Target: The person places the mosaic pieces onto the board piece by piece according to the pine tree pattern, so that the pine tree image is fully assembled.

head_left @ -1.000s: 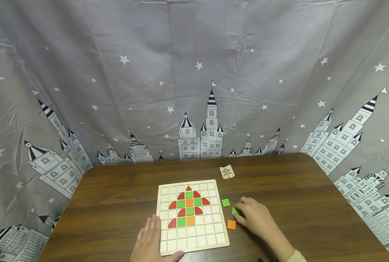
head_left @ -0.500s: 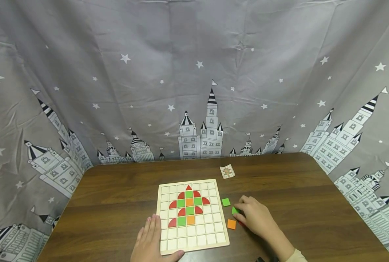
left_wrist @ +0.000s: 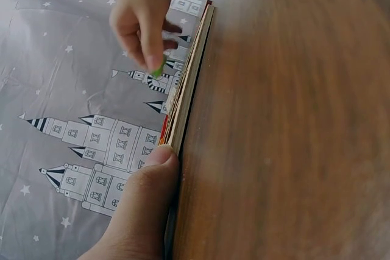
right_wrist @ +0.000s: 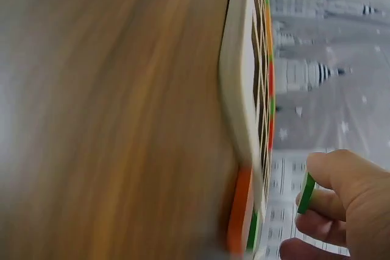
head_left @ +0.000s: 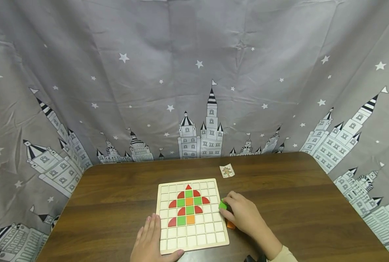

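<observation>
Nothing readable is showing: no words, numbers or brand marks are appearing on the wooden grid board (head_left: 192, 214), the small pattern card (head_left: 227, 171) or the castle-printed curtain (head_left: 194, 91).

On the dark brown wooden desk (head_left: 296, 189) lies a pale wooden grid board (head_left: 192, 215) with red, green and orange tiles set in a tree shape. The left hand (head_left: 152, 243) rests flat on the board's near left corner, fingers (head_left: 151, 222) straight. The right hand (head_left: 243, 217) holds a small green square tile (head_left: 222, 205) pinched at its fingertips, just beside the board's right edge. A small orange square tile (head_left: 231, 225) peeks out from under that hand. A small patterned card (head_left: 227, 171) lies farther back, before a grey castle-and-star curtain (head_left: 194, 80)
</observation>
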The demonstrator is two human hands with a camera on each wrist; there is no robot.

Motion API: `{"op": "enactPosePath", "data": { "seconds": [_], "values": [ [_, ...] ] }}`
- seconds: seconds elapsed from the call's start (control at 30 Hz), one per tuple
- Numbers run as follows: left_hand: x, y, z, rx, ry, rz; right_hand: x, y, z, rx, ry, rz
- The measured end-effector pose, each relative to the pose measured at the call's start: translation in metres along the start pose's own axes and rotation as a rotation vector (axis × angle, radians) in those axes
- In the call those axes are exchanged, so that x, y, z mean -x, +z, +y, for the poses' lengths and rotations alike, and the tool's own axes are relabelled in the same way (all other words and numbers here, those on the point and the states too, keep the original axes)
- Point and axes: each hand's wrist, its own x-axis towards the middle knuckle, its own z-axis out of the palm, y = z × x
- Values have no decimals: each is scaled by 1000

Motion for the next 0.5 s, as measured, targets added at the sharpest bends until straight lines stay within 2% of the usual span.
{"op": "enactPosePath", "data": {
  "seconds": [0.23, 0.5],
  "values": [
    [1, 0, 0, 1, -4, -10, -13, 11, -34, 6, -148, -26],
    [0, 0, -1, -2, -3, -11, -17, 24, -53, 43, -176, -93]
  ]
}}
